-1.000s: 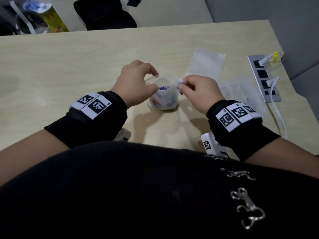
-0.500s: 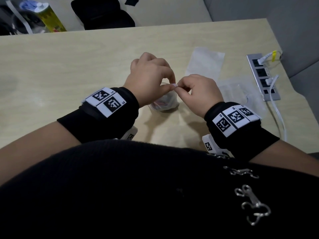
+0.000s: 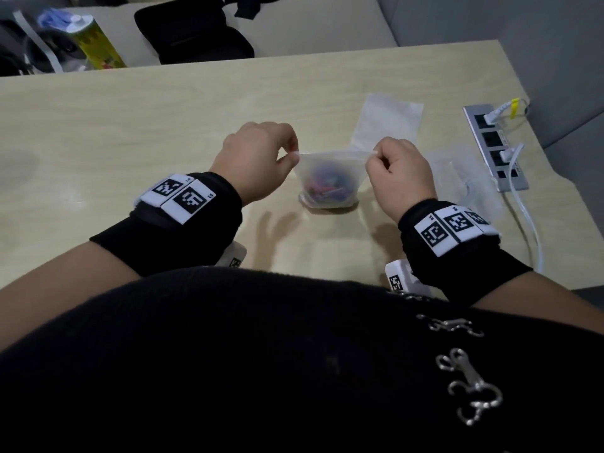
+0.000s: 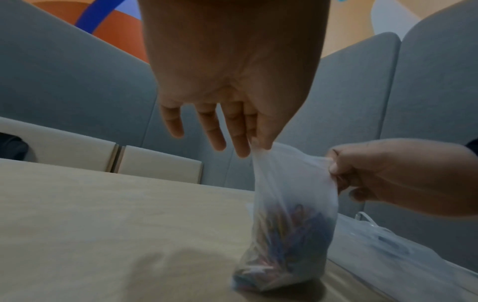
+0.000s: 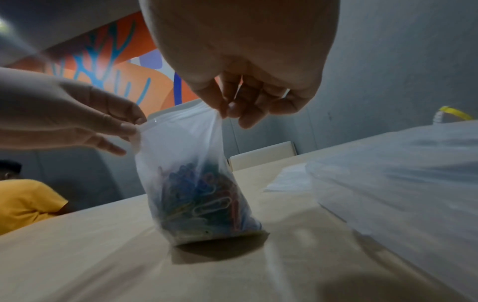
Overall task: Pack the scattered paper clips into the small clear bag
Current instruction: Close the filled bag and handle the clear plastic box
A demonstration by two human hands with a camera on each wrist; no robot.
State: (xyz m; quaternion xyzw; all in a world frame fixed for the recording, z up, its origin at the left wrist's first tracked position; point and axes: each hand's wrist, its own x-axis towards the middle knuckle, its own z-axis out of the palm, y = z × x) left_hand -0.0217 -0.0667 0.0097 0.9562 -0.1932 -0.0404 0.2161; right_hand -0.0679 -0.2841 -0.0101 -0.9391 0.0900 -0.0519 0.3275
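Thin floppy plastic bag sits upright on the table, bottom-heavy with colourful paper clips, left hand and right hand each pinching a top corner, which looks like the best spot since the sides would just crumple.

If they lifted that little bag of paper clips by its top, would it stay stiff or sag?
Probably sag: the bag is thin film, already stretched between the left hand and right hand. The paper clips sit heaped at its bottom, so it would likely hang bottom-heavy.
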